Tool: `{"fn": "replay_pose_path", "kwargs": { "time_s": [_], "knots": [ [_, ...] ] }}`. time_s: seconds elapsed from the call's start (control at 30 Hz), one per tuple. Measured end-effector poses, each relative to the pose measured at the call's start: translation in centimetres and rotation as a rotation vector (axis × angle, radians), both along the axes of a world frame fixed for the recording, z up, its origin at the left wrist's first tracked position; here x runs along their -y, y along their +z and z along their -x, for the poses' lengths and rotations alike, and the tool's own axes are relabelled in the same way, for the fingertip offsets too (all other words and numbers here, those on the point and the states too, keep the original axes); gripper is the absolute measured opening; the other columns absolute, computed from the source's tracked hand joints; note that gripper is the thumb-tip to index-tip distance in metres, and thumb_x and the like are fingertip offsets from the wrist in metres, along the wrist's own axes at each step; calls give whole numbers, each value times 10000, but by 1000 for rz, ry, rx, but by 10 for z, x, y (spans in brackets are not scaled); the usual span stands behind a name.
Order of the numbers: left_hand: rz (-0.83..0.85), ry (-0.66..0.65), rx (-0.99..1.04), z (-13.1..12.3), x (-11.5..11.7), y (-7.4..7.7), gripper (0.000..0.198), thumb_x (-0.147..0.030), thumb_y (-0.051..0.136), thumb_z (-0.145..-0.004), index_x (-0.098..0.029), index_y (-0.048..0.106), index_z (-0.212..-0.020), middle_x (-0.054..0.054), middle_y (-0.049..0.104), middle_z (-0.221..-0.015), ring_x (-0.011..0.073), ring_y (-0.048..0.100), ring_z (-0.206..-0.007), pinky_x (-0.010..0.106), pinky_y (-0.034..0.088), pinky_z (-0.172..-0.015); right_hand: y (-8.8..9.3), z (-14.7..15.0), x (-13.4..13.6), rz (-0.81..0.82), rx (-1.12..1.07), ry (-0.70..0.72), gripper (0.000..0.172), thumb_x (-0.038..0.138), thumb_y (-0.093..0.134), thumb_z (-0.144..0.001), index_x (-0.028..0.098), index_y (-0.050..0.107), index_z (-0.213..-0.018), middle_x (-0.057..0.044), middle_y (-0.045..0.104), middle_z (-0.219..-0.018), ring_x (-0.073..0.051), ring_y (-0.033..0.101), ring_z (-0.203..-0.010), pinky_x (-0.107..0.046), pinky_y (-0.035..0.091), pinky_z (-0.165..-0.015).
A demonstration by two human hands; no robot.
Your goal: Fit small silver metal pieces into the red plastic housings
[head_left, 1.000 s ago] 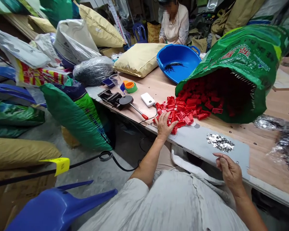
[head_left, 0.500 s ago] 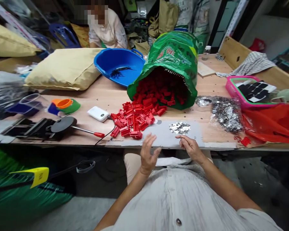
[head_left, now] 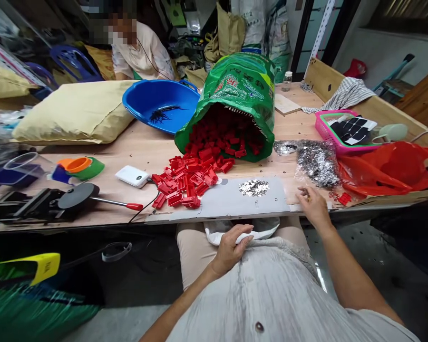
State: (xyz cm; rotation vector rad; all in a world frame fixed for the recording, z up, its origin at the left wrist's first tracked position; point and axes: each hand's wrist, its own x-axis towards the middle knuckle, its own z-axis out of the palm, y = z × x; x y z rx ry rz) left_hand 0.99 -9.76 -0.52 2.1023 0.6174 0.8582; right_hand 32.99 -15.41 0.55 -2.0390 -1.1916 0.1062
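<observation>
My left hand (head_left: 233, 248) hovers over my lap below the table edge, thumb and fingers apart, with nothing visible in it. At the table's front edge, right of a grey sheet (head_left: 221, 202), my right hand (head_left: 314, 207) has its fingers loosely bent and apart; I see nothing held. Small shiny metal pieces (head_left: 254, 187) lie in a flat pile on the sheet. Beyond my right hand is a clear bag of metal pieces (head_left: 318, 164), with a small red piece (head_left: 344, 198) nearby. Red plastic parts (head_left: 181, 183) spill from a green sack (head_left: 231, 88) lying on its side.
On the left are a hand press with a red-tipped lever (head_left: 110, 202), a white power bank (head_left: 132, 176) and a stuffed paper sack (head_left: 74, 111). A blue basin (head_left: 139, 102) stands behind. A pink basket (head_left: 323, 130) and red bag (head_left: 385, 168) are right. A person (head_left: 142, 52) sits opposite.
My right hand has moved right, from beside the metal pile to the table edge near the clear bag. My left hand has dropped toward my lap. The view has shifted right.
</observation>
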Motion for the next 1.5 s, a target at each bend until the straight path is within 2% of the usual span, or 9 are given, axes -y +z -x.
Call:
{"fn": "replay_pose_path", "kwargs": {
  "time_s": [0.27,0.7,0.83,1.0,1.13,1.23,1.3,1.37,1.5],
  "knots": [
    [93,-23,-76,-8,1,0,239,-293,567,-928,-208,663,-1130,86,739,-1004,182,703,-915,340,569,-833,3,-56,-13,341,288,-139,384,253,413,-930,100,640,-1199,-185,631,-1103,-272,562,-1030,-382,438,-914],
    [202,-43,-59,-18,-4,0,252,-318,565,-919,-205,680,-1112,70,742,-935,183,698,-867,326,552,-801,8,-54,-33,417,271,28,458,293,498,-914,202,579,-1355,-129,562,-1157,-243,568,-1012,-342,445,-898],
    [408,-35,-31,-27,-7,11,269,-352,600,-898,-198,687,-1101,79,745,-975,197,698,-907,344,544,-864,22,-27,-26,180,134,-32,407,274,443,-931,138,611,-1276,-161,567,-1173,-273,539,-1099,-395,445,-946],
    [823,-124,172,-59,-10,24,435,-404,686,-828,-184,619,-1197,120,687,-1194,239,662,-1088,374,515,-968,47,56,-18,-3,-438,435,384,425,388,-992,222,680,-1136,-85,620,-1119,-209,594,-1016,-346,501,-882],
    [833,-179,214,-77,-7,24,386,-437,691,-818,-155,646,-1077,93,699,-1071,218,646,-1000,341,503,-914,50,109,-13,-5,-449,601,345,410,427,-993,269,707,-1137,-73,609,-1214,-219,520,-1201,-400,376,-1074],
    [824,-153,171,-74,-4,21,313,-457,654,-838,-147,656,-876,52,688,-881,180,620,-855,295,482,-810,42,105,-10,85,-471,672,352,421,459,-980,279,667,-1225,-65,632,-1194,-206,560,-1146,-382,420,-1031],
    [861,-165,136,-66,-4,19,292,-443,656,-835,-153,648,-865,45,686,-858,172,612,-835,281,463,-787,37,78,-9,136,-476,612,417,433,499,-954,258,591,-1321,-70,646,-1191,-202,608,-1051,-359,486,-931],
    [915,-160,110,-56,-5,17,284,-431,664,-828,-158,642,-902,46,696,-857,168,616,-827,276,451,-778,35,37,-9,157,-366,319,402,410,419,-977,208,612,-1266,-89,675,-1109,-216,631,-986,-364,506,-865],
    [982,-89,114,-39,-8,12,307,-447,672,-812,-161,626,-911,49,704,-841,167,625,-820,278,443,-784,35,-45,-14,358,237,-142,385,222,367,-954,137,662,-1187,-164,661,-1098,-273,602,-1018,-403,457,-889]
  ]
}}
